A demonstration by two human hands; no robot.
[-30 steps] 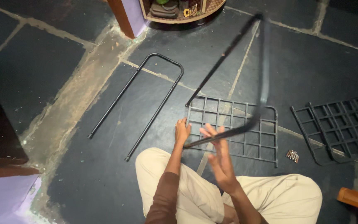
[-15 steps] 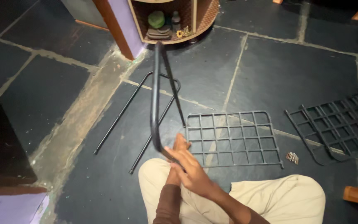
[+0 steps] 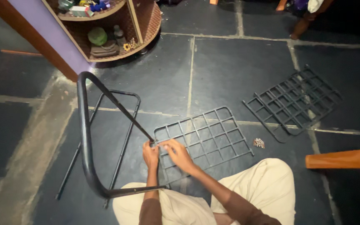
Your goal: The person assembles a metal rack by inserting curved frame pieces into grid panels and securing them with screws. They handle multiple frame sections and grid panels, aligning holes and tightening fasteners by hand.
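- Left hand (image 3: 150, 155) closed round the thin end of a black U-shaped metal frame (image 3: 86, 150), right where that end meets the near-left corner of a black wire grid panel (image 3: 203, 141).
- Right hand (image 3: 179, 154) just beside it, fingers pinched together at the same corner of the panel; what they pinch, if anything, too small to tell.
- Frame tilted up off the floor, bend toward the left, one leg running down to the hands, the other across the lap.
- Panel flat on the dark stone floor (image 3: 230, 71), directly ahead of the knees in pale trousers (image 3: 267, 187).
- Second U-shaped frame (image 3: 123, 125) flat on the floor, left of the panel.
- Second grid panel (image 3: 294, 104) flat on the floor, well apart to the right.
- Small heap of screws or fittings (image 3: 258, 143), probably, just off the first panel's right edge.
- Rounded wooden shelf unit (image 3: 117, 29) at the far left, orange wooden piece (image 3: 342, 158) at the right edge.
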